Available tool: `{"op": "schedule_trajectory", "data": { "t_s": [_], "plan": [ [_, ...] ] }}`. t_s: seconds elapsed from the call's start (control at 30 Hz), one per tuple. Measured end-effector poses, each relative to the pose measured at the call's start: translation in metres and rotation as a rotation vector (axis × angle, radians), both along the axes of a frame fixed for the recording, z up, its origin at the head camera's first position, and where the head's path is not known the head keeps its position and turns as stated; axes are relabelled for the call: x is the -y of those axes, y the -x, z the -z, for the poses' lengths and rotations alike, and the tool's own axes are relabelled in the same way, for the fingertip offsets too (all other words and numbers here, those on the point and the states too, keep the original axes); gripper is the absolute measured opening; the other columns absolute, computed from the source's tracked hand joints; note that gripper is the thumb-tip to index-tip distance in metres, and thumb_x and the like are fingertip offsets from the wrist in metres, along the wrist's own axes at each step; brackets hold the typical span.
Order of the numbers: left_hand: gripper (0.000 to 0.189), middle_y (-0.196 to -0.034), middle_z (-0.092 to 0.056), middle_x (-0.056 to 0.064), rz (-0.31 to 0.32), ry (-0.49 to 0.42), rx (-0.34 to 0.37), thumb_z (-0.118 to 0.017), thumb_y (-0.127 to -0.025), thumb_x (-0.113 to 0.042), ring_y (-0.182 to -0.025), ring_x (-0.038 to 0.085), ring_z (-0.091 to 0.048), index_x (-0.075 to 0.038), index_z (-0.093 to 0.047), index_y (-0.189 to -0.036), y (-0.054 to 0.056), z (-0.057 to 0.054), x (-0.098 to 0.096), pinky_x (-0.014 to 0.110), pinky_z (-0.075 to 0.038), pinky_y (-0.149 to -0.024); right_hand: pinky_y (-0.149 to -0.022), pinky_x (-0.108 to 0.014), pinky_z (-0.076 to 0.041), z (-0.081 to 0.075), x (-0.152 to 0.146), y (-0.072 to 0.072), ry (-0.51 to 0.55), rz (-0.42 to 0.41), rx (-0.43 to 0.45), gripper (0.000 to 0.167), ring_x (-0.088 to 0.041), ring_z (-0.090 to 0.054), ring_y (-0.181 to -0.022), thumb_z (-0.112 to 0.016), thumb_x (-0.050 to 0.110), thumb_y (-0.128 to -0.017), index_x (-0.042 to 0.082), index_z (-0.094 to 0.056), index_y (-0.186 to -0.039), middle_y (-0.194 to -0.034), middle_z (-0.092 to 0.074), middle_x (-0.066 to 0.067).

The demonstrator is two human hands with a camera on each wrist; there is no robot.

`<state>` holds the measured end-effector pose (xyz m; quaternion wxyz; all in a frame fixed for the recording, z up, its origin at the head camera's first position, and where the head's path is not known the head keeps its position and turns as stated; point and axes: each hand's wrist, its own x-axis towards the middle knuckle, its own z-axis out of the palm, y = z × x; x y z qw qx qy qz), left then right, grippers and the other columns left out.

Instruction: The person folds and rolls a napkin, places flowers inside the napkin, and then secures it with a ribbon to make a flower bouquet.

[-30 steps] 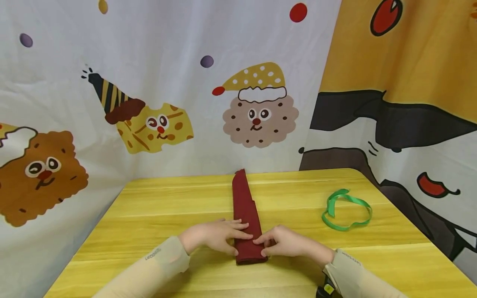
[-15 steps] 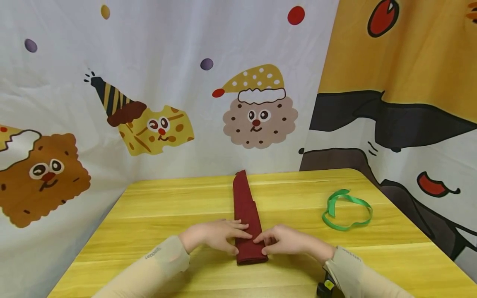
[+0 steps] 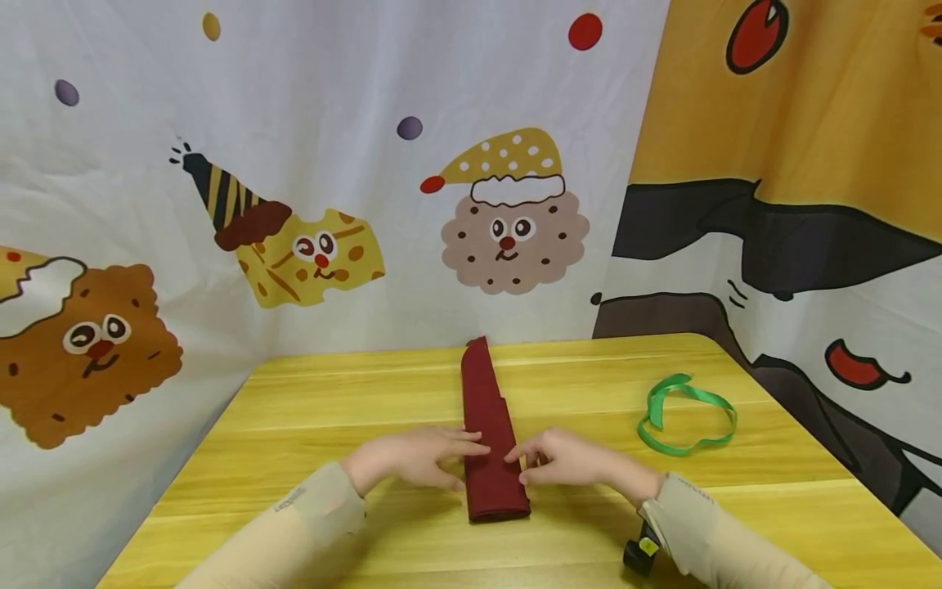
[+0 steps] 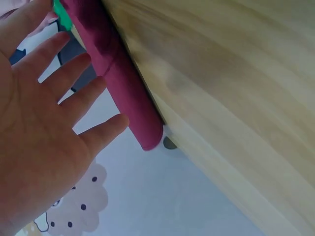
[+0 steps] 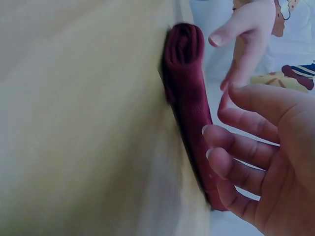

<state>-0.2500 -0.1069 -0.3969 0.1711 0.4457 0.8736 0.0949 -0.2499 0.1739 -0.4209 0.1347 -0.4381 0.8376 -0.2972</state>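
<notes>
A dark red cloth (image 3: 495, 489), rolled into a long flat bundle, lies lengthwise across the middle of the table. Its near end shows the coiled layers in the right wrist view. On its left side is my left hand (image 3: 419, 456), fingers spread and straight, the fingertips over the cloth's edge. My right hand (image 3: 565, 458) is at the opposite side with fingers loosely bent, index and thumb tips right at the cloth's edge. The right wrist view shows the right palm (image 5: 290, 172) with nothing in it, and a gap between its thumb and fingers.
A green ribbon (image 3: 692, 448) lies in a loose loop on the right part of the wooden table (image 3: 324, 401). Behind the table hangs a white curtain (image 3: 346, 98) printed with cartoon biscuits and cheese. A small black device (image 3: 640, 556) sits under the right wrist.
Both hands have lifted off the rolled cloth and shifted slightly away from me; the left has also drawn a little left. The cloth and ribbon stay in place.
</notes>
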Motion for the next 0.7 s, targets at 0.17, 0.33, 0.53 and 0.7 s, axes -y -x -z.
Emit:
{"op": "schedule_trajectory", "data": {
  "t_s": [0.17,0.33,0.53,0.7],
  "plan": [
    [0.061,-0.156,-0.03,0.005,-0.046,0.002,-0.008,-0.062,-0.095,-0.033,-0.142,0.03,-0.025,-0.02,-0.039,-0.15,0.004,-0.003,0.011,0.049,-0.023,-0.112,-0.051,-0.02,-0.039,-0.01,-0.007,0.01,-0.079,0.065,-0.109,0.029,0.0,-0.042,-0.055,-0.068,0.017,-0.091,0.005,-0.069,-0.118,-0.071,-0.055,0.013],
    [0.061,-0.155,-0.032,0.007,-0.098,0.011,-0.065,-0.061,-0.096,-0.034,-0.142,0.033,-0.025,-0.017,-0.038,-0.15,0.008,-0.007,0.026,0.054,-0.022,-0.111,-0.061,-0.026,-0.045,-0.019,-0.019,0.024,-0.175,0.158,-0.271,0.029,-0.004,-0.05,-0.063,-0.068,0.018,-0.091,0.005,-0.069,-0.117,-0.084,-0.061,0.006],
    [0.061,-0.155,-0.032,0.005,-0.189,0.047,-0.14,-0.061,-0.096,-0.036,-0.142,0.033,-0.025,-0.02,-0.039,-0.15,0.012,-0.013,0.044,0.059,-0.02,-0.109,-0.079,-0.04,-0.052,-0.021,-0.04,0.041,-0.219,0.25,-0.31,0.036,-0.027,-0.064,-0.097,-0.066,0.022,-0.093,0.003,-0.065,-0.124,-0.118,-0.063,-0.01],
    [0.061,-0.155,-0.032,0.007,-0.258,0.068,-0.164,-0.059,-0.096,-0.038,-0.142,0.033,-0.026,-0.021,-0.037,-0.151,0.018,-0.024,0.059,0.06,-0.02,-0.109,-0.093,-0.049,-0.046,-0.02,-0.057,0.057,-0.252,0.328,-0.277,0.051,-0.034,-0.055,-0.116,-0.062,0.035,-0.095,0.005,-0.055,-0.136,-0.133,-0.054,-0.015]
  ]
}}
